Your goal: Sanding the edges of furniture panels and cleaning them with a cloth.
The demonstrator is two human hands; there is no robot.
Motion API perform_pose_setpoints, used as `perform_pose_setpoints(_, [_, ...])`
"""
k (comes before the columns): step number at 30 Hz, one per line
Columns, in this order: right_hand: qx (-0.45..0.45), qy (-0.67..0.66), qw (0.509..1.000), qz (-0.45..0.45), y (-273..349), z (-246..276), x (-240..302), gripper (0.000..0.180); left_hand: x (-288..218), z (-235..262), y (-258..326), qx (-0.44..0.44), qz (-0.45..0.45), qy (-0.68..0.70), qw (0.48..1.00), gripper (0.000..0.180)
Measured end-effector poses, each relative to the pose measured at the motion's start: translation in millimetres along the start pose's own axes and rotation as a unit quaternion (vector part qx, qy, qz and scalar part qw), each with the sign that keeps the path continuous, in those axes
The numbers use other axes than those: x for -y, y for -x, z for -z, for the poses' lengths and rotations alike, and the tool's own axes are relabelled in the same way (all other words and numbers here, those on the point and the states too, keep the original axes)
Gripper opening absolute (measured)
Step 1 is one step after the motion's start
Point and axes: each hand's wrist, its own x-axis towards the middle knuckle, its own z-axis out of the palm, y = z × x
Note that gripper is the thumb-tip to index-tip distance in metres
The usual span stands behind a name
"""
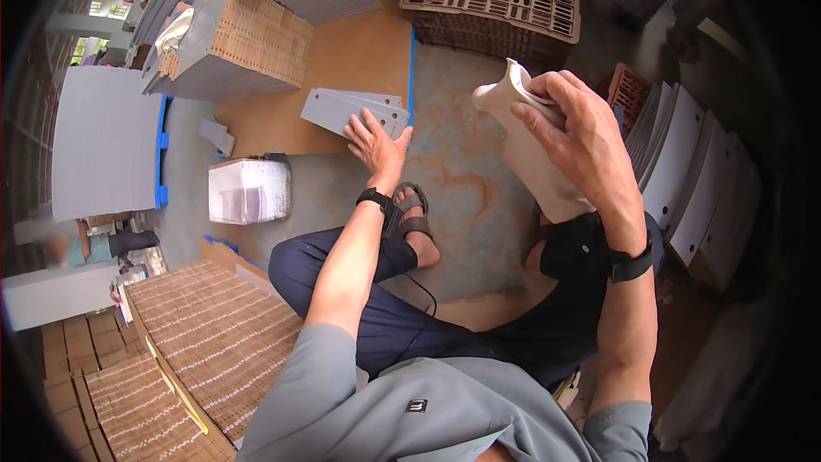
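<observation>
My right hand [588, 141] pinches the upper part of a cream cloth [547, 175], which hangs down in front of my right knee. The fingers of my left hand [379, 147] are spread and rest on the near right end of a few fanned grey panels [338, 111]. These flat boards have round holes near their ends and overlap one another. Under them is a brown board surface [359, 56] with a blue edge on its right side. My left hand grips nothing.
Tall stacks of grey boards [248, 38] stand at the back left. A brown plastic crate [492, 4] sits at the back, and white panels [684, 171] lean at the right. A wrapped bundle [246, 191] lies left of my feet. Brown stacked pieces [222, 334] fill the lower left.
</observation>
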Motion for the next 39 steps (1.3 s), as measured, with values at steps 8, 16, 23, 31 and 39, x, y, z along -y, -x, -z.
perform_pose_setpoints(8, [0.001,-0.004,1.000,-0.001,3.6,3.3,-0.2,0.025,10.7,-9.2,-31.9,0.006,-0.009,0.035,0.999,0.110])
perform_pose_setpoints(16, [-0.005,0.005,0.999,0.033,7.9,-3.4,-4.4,0.025,-1.2,14.5,-44.5,0.055,0.000,-0.010,0.998,0.112])
perform_pose_setpoints(23, [0.017,0.004,0.999,0.037,5.9,-8.7,-1.2,0.023,-0.2,44.6,-137.4,0.289,-0.247,0.097,0.920,0.082])
perform_pose_setpoints(31, [0.023,0.016,0.999,0.044,4.4,-14.6,1.5,0.023,-52.2,20.2,-157.3,0.486,-0.212,-0.141,0.836,0.080])
perform_pose_setpoints(39, [0.026,0.026,0.999,0.028,3.4,-17.0,-5.0,0.024,-43.3,2.4,-149.5,0.485,-0.251,-0.144,0.826,0.075])
